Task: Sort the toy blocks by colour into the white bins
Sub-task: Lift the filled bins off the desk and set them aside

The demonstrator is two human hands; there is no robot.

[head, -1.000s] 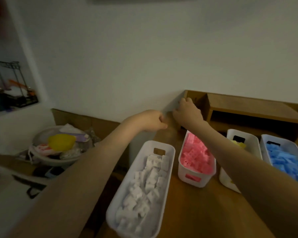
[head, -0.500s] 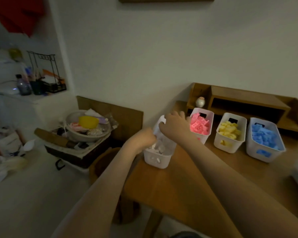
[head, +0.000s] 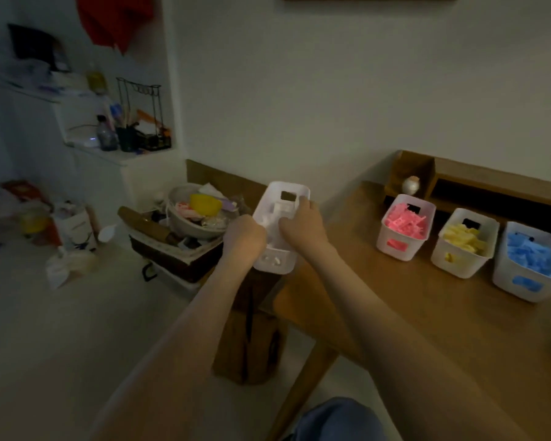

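Both my hands hold a long white bin of white blocks point(head: 287, 190) in the air past the left end of the wooden desk point(head: 427, 316). My left hand point(head: 245, 238) grips its left rim and my right hand point(head: 300, 225) grips its right rim. The bin is tilted up at its far end. Three white bins stand in a row on the desk: one with pink blocks point(head: 393, 246), one with yellow blocks point(head: 452, 264), one with blue blocks point(head: 519, 283).
A wooden shelf unit point(head: 490, 183) runs along the desk's back, with a small round ornament point(head: 411, 185) in its left cubby. Left of the desk are a basket with a bowl of clutter point(head: 201, 224), a wooden stool point(head: 248, 338) and bags on the floor point(head: 70, 249).
The view has pulled back from the desk. The white-block bin has come off the desk with both hands on it and now hangs past the desk's left end.
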